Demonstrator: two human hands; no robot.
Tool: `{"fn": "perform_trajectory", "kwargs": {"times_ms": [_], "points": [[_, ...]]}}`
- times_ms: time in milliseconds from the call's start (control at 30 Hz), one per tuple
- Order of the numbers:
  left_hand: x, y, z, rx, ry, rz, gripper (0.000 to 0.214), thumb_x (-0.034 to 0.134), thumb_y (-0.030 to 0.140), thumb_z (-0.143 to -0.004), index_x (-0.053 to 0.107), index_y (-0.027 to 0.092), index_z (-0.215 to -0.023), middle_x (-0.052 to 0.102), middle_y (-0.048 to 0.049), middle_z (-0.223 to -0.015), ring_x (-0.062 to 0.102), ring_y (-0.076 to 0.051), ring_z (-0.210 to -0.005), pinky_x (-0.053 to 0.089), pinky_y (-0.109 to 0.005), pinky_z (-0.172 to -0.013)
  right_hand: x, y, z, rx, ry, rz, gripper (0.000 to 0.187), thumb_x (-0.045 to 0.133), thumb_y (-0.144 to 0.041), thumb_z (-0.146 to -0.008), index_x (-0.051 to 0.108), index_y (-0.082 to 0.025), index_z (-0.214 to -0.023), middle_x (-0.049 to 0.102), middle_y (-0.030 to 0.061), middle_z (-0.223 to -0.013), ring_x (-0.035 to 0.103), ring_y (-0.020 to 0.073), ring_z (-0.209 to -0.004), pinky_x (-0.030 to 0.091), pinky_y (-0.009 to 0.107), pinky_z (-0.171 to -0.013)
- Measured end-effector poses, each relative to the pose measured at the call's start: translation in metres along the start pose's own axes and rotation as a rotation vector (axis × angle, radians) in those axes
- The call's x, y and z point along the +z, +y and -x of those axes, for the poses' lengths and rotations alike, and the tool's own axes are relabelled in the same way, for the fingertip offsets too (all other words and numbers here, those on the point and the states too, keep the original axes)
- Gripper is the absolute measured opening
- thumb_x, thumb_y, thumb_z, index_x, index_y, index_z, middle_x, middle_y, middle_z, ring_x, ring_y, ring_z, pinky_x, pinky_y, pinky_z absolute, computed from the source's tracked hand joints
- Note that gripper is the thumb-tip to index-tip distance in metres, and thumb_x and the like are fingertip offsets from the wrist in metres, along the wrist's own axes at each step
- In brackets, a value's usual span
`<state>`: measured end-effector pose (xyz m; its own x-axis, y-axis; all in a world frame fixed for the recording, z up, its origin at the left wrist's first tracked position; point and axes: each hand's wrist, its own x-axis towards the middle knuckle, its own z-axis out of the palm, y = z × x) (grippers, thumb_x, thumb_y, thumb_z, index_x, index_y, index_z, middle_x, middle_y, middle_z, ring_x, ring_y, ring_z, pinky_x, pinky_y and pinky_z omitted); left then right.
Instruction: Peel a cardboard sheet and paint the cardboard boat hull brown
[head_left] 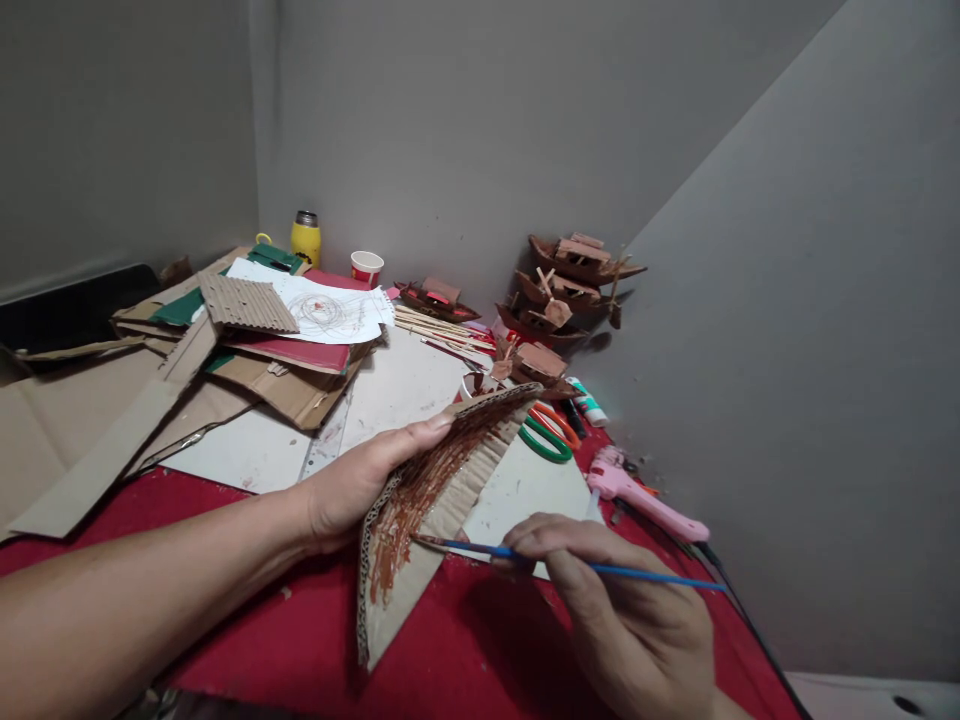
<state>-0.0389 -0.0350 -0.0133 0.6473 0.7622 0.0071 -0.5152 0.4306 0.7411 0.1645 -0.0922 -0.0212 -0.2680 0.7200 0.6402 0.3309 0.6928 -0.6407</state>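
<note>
My left hand (358, 482) grips a curved strip of corrugated cardboard (435, 500), thumb along its upper edge, holding it up over the red table covering (480, 640). Brown paint streaks cover much of the strip's face. My right hand (630, 610) pinches a thin blue paintbrush (570, 560); the brush tip touches the cardboard's lower painted part.
Behind lie scissors with green and orange handles (547, 430), a pink glue gun (645, 500), a glue bottle (589, 400), several brown cardboard model boats (570, 290), wooden sticks (435, 328), stacked cardboard and paper (247, 340), a paper cup (367, 266) and a yellow flask (306, 238). Grey walls close in behind and to the right.
</note>
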Motion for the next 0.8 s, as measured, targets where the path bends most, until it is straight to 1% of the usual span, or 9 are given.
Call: {"fn": "perform_trajectory", "kwargs": {"times_ms": [100,167,300,333,400,500,567,667,800], "points": [[0.0006,-0.0002,0.0,0.014,-0.011,-0.025,0.032,0.049,0.032,-0.092,0.066,0.022,-0.118,0.071,-0.0041,-0.112,0.064,-0.018,-0.094,0.045,-0.028,-0.088,-0.0009,0.002,0.0019,-0.023,-0.012,0.033,0.018,0.057,-0.01,-0.087,0.068,-0.02,-0.097,0.071,0.0048,-0.079,0.07,0.0189,-0.072,0.059,0.028,-0.062],[0.0012,0.0003,0.0003,0.024,-0.012,-0.025,0.033,0.049,0.032,-0.092,0.064,0.021,-0.12,0.07,-0.0043,-0.113,0.064,-0.017,-0.093,0.046,-0.028,-0.087,-0.0017,0.0031,0.0001,-0.003,0.032,0.046,0.018,0.056,-0.009,-0.088,0.068,-0.02,-0.097,0.071,0.005,-0.08,0.069,0.0182,-0.07,0.059,0.028,-0.061],[0.0016,0.0015,0.0014,-0.092,-0.026,-0.014,0.04,0.047,0.041,-0.091,0.061,0.022,-0.124,0.073,-0.0037,-0.083,0.065,-0.018,-0.069,0.052,-0.03,-0.064,-0.0019,0.0023,-0.0051,0.036,0.128,0.051,0.019,0.052,-0.011,-0.091,0.068,-0.019,-0.096,0.069,0.0037,-0.076,0.067,0.0154,-0.062,0.057,0.027,-0.056],[0.0016,0.0015,0.0015,-0.097,-0.03,-0.014,0.041,0.047,0.042,-0.091,0.061,0.022,-0.123,0.072,-0.003,-0.078,0.064,-0.018,-0.067,0.052,-0.03,-0.062,-0.0017,0.0019,-0.0052,0.033,0.134,0.048,0.019,0.052,-0.011,-0.091,0.068,-0.02,-0.097,0.069,0.0034,-0.075,0.067,0.0152,-0.061,0.057,0.026,-0.056],[0.0014,0.0009,0.0013,-0.041,-0.027,-0.01,0.036,0.049,0.039,-0.091,0.065,0.021,-0.118,0.073,-0.0023,-0.081,0.066,-0.017,-0.073,0.052,-0.028,-0.068,-0.0016,0.0016,-0.0035,0.021,0.112,0.031,0.019,0.052,-0.01,-0.091,0.067,-0.02,-0.098,0.069,0.0039,-0.078,0.068,0.0157,-0.064,0.058,0.027,-0.057],[0.0007,-0.0006,0.0003,0.049,-0.022,-0.015,0.03,0.05,0.031,-0.092,0.068,0.022,-0.115,0.073,-0.001,-0.104,0.065,-0.015,-0.094,0.046,-0.024,-0.088,-0.0021,0.0021,0.0012,-0.002,0.01,-0.006,0.021,0.053,-0.007,-0.089,0.066,-0.019,-0.1,0.069,0.005,-0.082,0.069,0.0176,-0.07,0.059,0.029,-0.059],[0.0001,-0.0014,-0.0003,0.056,-0.033,-0.035,0.031,0.049,0.03,-0.093,0.067,0.022,-0.116,0.072,-0.0007,-0.112,0.063,-0.016,-0.103,0.043,-0.025,-0.094,-0.0027,0.0029,0.0031,-0.039,-0.04,-0.007,0.022,0.054,-0.006,-0.088,0.066,-0.019,-0.101,0.07,0.0052,-0.081,0.069,0.0187,-0.072,0.059,0.03,-0.061],[-0.0005,-0.0019,-0.0006,0.064,-0.05,-0.041,0.032,0.048,0.031,-0.094,0.066,0.023,-0.119,0.07,0.0001,-0.117,0.059,-0.017,-0.111,0.04,-0.025,-0.098,-0.003,0.0047,0.0035,-0.07,0.005,0.019,0.023,0.055,-0.005,-0.086,0.067,-0.018,-0.101,0.071,0.0059,-0.082,0.07,0.0195,-0.073,0.059,0.031,-0.063],[-0.0004,-0.0017,-0.0004,0.05,-0.07,-0.021,0.033,0.048,0.032,-0.094,0.065,0.023,-0.12,0.068,0.0001,-0.121,0.059,-0.018,-0.114,0.039,-0.027,-0.099,-0.0012,0.005,0.0025,-0.007,0.09,0.003,0.021,0.054,-0.007,-0.088,0.067,-0.018,-0.1,0.07,0.0063,-0.085,0.07,0.0177,-0.068,0.059,0.028,-0.058]]}}
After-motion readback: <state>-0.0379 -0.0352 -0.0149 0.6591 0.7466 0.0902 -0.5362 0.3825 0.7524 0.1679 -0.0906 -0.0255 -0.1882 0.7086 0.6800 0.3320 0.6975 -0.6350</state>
